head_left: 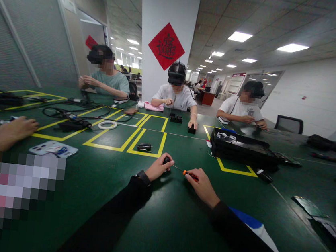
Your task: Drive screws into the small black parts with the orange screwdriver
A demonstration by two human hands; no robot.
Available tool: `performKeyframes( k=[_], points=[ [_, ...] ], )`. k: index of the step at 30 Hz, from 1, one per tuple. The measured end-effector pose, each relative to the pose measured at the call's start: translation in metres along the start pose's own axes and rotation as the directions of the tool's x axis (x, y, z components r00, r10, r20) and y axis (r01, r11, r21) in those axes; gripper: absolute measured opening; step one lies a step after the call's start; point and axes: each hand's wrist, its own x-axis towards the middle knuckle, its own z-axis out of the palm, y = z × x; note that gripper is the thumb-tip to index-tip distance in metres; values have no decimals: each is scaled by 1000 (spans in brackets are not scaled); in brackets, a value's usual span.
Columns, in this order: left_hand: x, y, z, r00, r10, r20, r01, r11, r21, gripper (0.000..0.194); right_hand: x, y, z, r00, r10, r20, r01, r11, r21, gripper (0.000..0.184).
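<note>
Near the middle of the green table, my left hand (158,168) is closed around a small black part (167,160), mostly hidden by the fingers. My right hand (202,185) grips a screwdriver (191,177) with an orange and black handle. Its thin shaft points left, and the tip reaches the black part, though whether it sits in a screw is too small to tell. Beyond my left hand, another small black device (144,147) lies inside a yellow taped rectangle (162,145).
A black tray (244,149) with small white pieces stands right of centre. Cables and a black adapter (72,126) lie at left, near a phone (53,149). A neighbour's hand (23,129) rests at far left. Several people sit around the table. A blue and white cloth (251,222) lies under my right forearm.
</note>
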Motion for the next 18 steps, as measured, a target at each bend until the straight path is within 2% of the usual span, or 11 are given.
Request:
performKeyframes(
  k=[7, 12, 16, 18],
  points=[
    [0, -4, 0, 999, 46, 16, -47, 997, 57, 26, 2, 7, 4, 999, -31, 8, 31, 999, -6, 20],
    [0, -2, 0, 999, 36, 11, -37, 999, 20, 26, 3, 6, 5, 999, -33, 13, 33, 999, -16, 28],
    [-1, 0, 0, 1000, 23, 21, -23, 1000, 9, 27, 1, 6, 5, 999, -33, -21, 34, 999, 20, 15],
    [-1, 0, 0, 999, 26, 22, -26, 999, 22, 27, 0, 6, 5, 999, -18, -39, 19, 999, 41, 16]
  ],
)
